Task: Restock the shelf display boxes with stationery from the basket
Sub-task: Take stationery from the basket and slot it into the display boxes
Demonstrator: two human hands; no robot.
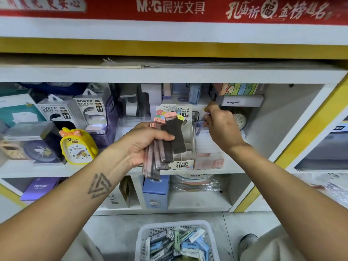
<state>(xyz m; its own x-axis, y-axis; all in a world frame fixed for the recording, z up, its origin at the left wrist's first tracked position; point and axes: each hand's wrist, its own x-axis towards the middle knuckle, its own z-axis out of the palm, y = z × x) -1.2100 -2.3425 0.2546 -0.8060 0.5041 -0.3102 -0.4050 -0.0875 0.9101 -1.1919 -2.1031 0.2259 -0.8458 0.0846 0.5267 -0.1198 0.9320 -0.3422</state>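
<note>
Item, as we log it: our left hand (145, 142) grasps a fan of lead refill cases (165, 142), long axes upright, the display box (185, 146) just right of it, nearer than our right hand (219, 125) pinching a small item; basket (177, 242) far below.

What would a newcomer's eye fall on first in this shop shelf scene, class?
Most likely the left hand at the centre, gripping a fan of dark pencil-lead cases in front of the 0.7 HB lead display box. Next, the yellow duck alarm clock on the shelf to the left. Below, the white basket on the floor holds jumbled stationery packs.
</note>
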